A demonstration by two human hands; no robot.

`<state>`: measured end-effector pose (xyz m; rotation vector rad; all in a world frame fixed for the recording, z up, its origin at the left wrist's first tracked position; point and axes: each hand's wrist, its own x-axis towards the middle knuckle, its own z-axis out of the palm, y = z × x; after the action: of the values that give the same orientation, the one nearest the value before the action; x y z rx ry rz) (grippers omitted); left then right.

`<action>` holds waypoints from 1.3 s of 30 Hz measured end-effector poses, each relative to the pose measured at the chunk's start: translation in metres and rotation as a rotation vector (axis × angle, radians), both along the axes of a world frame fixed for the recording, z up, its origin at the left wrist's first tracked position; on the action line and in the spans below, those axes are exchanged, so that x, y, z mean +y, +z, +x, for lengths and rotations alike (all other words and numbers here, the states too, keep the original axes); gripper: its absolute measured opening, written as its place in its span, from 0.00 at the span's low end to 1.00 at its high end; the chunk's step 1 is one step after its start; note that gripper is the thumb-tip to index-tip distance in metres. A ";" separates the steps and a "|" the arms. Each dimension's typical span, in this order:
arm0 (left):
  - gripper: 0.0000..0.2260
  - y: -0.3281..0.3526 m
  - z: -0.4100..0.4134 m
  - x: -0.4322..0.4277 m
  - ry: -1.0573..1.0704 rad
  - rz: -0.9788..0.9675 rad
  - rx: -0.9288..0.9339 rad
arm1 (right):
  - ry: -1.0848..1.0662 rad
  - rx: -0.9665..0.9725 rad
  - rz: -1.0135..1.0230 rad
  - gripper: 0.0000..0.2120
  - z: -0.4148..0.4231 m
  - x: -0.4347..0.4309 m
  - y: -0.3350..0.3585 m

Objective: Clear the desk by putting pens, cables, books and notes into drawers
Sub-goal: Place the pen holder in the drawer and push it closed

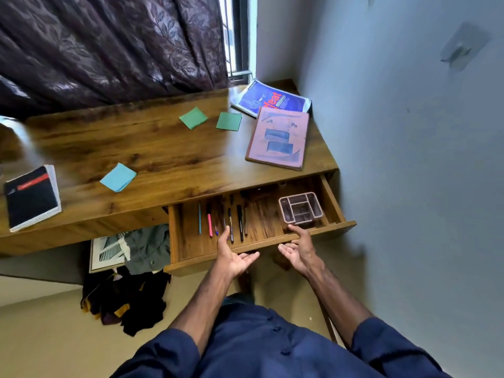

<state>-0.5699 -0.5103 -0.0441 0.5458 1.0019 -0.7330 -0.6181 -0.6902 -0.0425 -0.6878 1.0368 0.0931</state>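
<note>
Hovering spread and empty at the open drawer [336, 227], left hand [235, 258] and right hand [299, 255] may shut it early, stranding notes [118, 177] and books [278, 139] on the surface [163, 148].

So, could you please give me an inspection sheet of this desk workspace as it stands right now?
Surface: brown wooden desk, its pull-out drawer open.
Job's things: several pens lie in the drawer beside a pinkish plastic organiser tray. Two green note pads, a light blue note pad, a black notebook with a red stripe, a pink book and a blue book lie on the desk.
Clutter: dark clothes and a framed picture under the desk.
Hands: left hand and right hand open, palms up, at the drawer front, holding nothing.
Cables: nothing seen.
Surroundings: dark patterned curtain, window, pale wall.
</note>
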 end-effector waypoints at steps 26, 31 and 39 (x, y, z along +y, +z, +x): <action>0.44 -0.022 0.204 -0.010 0.101 0.050 0.026 | -0.219 0.012 0.040 0.46 0.219 0.005 0.007; 0.45 -0.026 0.205 -0.013 0.094 0.088 0.027 | -0.212 -0.001 0.052 0.47 0.215 0.001 0.005; 0.45 -0.021 0.204 -0.009 0.089 0.090 0.018 | -0.165 -0.010 0.036 0.45 0.213 -0.002 0.007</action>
<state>-0.3658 -0.5197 -0.0655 0.5698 1.0728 -0.6173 -0.4048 -0.6922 -0.0360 -0.5674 1.0759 -0.0342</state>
